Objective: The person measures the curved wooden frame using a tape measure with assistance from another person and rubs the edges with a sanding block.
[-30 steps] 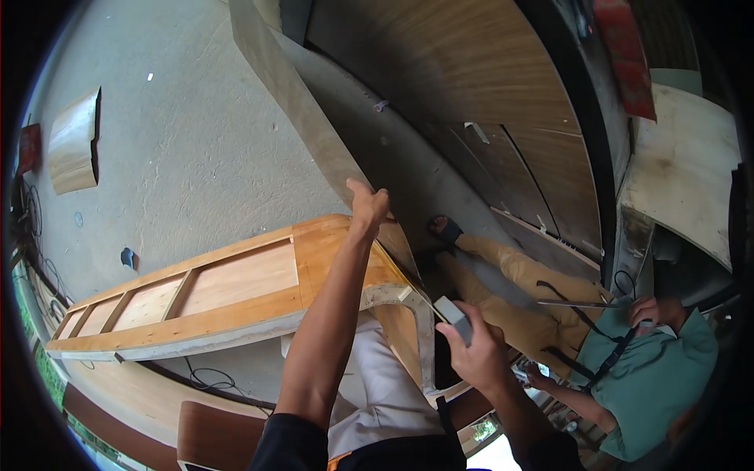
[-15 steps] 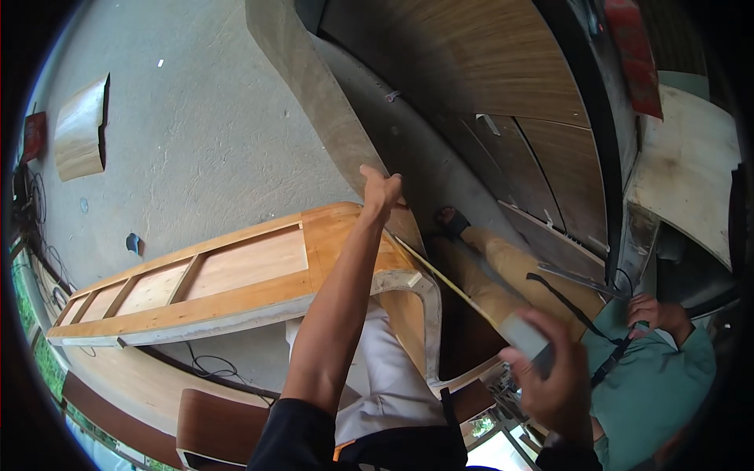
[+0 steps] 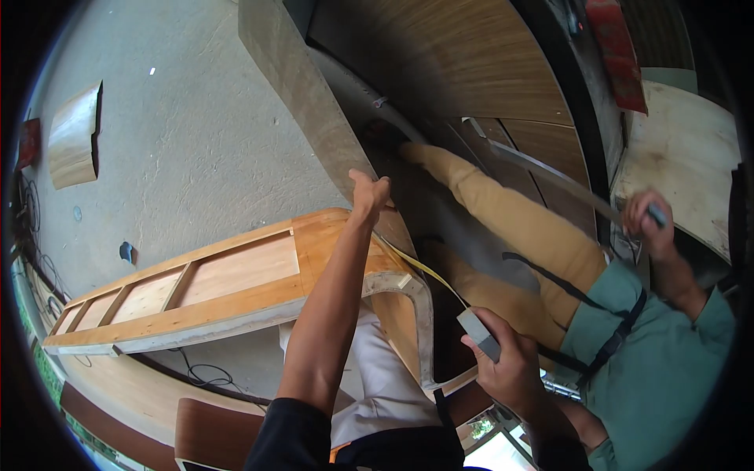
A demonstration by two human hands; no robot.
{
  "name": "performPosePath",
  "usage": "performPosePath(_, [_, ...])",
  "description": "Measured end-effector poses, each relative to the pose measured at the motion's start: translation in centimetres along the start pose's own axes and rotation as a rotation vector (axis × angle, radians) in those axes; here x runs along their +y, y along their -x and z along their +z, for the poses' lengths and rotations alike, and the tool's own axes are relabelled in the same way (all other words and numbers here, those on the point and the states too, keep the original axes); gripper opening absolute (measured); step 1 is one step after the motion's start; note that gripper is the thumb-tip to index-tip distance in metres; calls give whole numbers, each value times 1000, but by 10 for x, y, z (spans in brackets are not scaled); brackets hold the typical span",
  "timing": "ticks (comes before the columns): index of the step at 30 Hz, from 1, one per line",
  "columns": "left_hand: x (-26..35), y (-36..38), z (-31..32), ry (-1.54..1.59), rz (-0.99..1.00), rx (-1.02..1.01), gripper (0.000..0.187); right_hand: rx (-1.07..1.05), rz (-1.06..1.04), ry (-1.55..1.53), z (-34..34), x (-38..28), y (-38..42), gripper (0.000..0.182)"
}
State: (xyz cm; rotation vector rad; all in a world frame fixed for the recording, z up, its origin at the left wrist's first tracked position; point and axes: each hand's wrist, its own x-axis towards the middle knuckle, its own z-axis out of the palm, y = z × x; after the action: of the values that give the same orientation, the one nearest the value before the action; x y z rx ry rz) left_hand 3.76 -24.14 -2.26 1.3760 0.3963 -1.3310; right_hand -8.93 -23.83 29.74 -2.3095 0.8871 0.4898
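My left hand [image 3: 369,195] grips the edge of a long thin board [image 3: 302,110], its fingers wrapped over the side. A yellow tape blade [image 3: 420,265] runs from near that hand to a grey tape measure [image 3: 481,333], which my right hand [image 3: 506,363] holds. Below the tape lies a curved wooden frame [image 3: 236,255] with several cross ribs and a pale edge. Its rounded end is beneath my left forearm and the blade.
At the right, a co-worker in a green shirt [image 3: 656,377] and tan trousers [image 3: 503,208] holds a long flat metal strip [image 3: 558,179]. Large wood-grain panels [image 3: 471,55] stand behind. A curved sheet [image 3: 75,137] lies on the floor at left.
My right hand has moved down and left with the tape measure, and the blade now bows. The co-worker has stepped forward, with the metal strip raised. The view has shifted slightly.
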Motion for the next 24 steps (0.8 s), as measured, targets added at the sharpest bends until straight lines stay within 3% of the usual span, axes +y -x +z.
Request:
performPosePath(4, [2, -2, 1, 2, -41, -54, 49, 1, 62, -192, 10, -10, 7, 38])
performPosePath(7, [-2, -4, -2, -30, -31, -20, 49, 11, 58, -2, 8, -17, 6, 37])
performPosePath(9, [-2, 0, -4, -15, -44, -24, 49, 36, 134, -107, 1, -21, -4, 38])
performPosePath(11, [-6, -3, -3, -2, -13, -24, 51, -2, 11, -112, 10, -11, 1, 40])
performPosePath(13, [-5, 0, -6, -10, -23, -27, 59, -61, -72, 1, 14, -15, 11, 54])
performPosePath(14, [-4, 0, -7, -9, -10, -22, 59, 9, -84, -91, 15, -17, 11, 54])
performPosePath(16, [2, 10, -12, 2, -17, 5, 40, 34, -61, -78, 13, -15, 17, 53])
performPosePath(18, [1, 9, -18, 14, -48, -16, 40, 4, 1, -75, -2, -28, 26, 50])
performPosePath(20, [-6, 5, -16, 61, -38, -62, 62, 17, 1, -47, -11, -32, 27, 47])
performPosePath(22, [-13, 5, -14, 74, -3, -68, 52, 60, 71, -136, 17, -12, 16, 35])
performPosePath(24, [-6, 9, -18, 25, -4, -11, 44, 127, -1, -92, 33, 3, 3, 34])
